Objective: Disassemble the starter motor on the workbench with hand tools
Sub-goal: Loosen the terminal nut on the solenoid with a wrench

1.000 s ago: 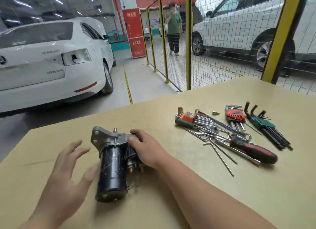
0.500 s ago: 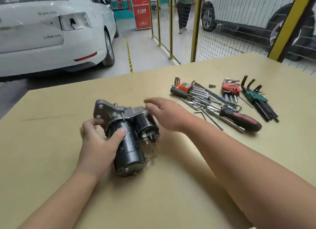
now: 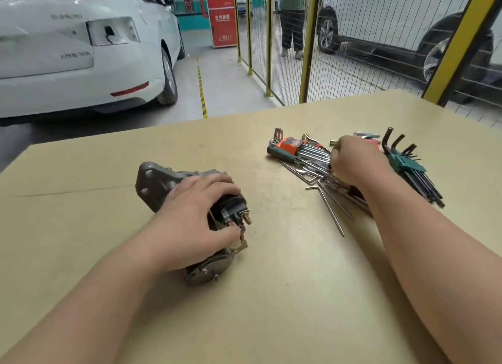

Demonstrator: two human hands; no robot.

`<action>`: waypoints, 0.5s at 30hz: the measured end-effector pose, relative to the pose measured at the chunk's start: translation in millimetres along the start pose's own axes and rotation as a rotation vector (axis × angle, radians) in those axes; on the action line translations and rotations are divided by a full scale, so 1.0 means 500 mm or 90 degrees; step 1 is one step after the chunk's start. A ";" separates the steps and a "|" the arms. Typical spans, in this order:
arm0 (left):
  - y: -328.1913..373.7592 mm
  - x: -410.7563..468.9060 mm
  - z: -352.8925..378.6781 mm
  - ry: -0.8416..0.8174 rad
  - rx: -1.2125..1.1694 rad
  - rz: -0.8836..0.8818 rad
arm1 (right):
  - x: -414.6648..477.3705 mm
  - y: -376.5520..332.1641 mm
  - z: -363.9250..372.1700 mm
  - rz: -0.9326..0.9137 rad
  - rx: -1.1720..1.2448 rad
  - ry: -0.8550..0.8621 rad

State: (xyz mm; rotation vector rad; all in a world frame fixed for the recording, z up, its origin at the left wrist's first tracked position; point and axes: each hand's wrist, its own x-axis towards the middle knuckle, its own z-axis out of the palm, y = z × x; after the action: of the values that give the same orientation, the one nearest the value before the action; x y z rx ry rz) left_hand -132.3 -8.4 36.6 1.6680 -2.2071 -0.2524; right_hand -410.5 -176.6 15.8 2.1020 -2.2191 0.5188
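The starter motor [image 3: 154,184], black with a grey mounting flange, lies on its side on the tan workbench [image 3: 271,295]. My left hand [image 3: 195,222] is wrapped over its body and holds it down; the solenoid's copper terminals show by my thumb. My right hand [image 3: 355,162] is over the pile of hand tools [image 3: 307,157] at the right, fingers curled down among the hex keys. Whether it grips one is hidden by the hand. An orange-handled key set [image 3: 290,145] and a green hex key set [image 3: 407,165] flank it.
Loose hex keys [image 3: 331,209] lie toward the bench's middle. Beyond the bench's far edge are a white car [image 3: 81,51], a yellow-framed wire fence [image 3: 304,46] and a person [image 3: 292,18] standing behind it.
My right hand left the starter motor and reached right into the tool pile. My left hand closed over the motor, which rolled so its rear end faces me.
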 end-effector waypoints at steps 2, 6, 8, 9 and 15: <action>-0.016 0.009 -0.010 -0.002 -0.019 -0.008 | 0.021 -0.017 0.011 -0.023 -0.023 -0.041; -0.043 0.015 -0.014 0.023 -0.027 -0.015 | 0.054 -0.058 0.037 -0.004 -0.065 -0.139; -0.050 0.015 -0.012 0.041 -0.033 -0.012 | 0.072 -0.066 0.025 0.009 -0.108 -0.210; -0.051 0.016 -0.011 0.047 -0.033 -0.010 | 0.080 -0.065 0.017 -0.005 -0.116 -0.235; -0.053 0.015 -0.014 0.030 -0.036 -0.012 | 0.070 -0.036 -0.032 0.015 0.041 -0.216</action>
State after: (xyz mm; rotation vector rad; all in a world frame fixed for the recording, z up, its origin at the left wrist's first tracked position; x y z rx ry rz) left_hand -107.8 -22.4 35.2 1.6488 -2.1312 -0.2740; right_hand -398.8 -206.7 43.5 2.3511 -2.4301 0.2513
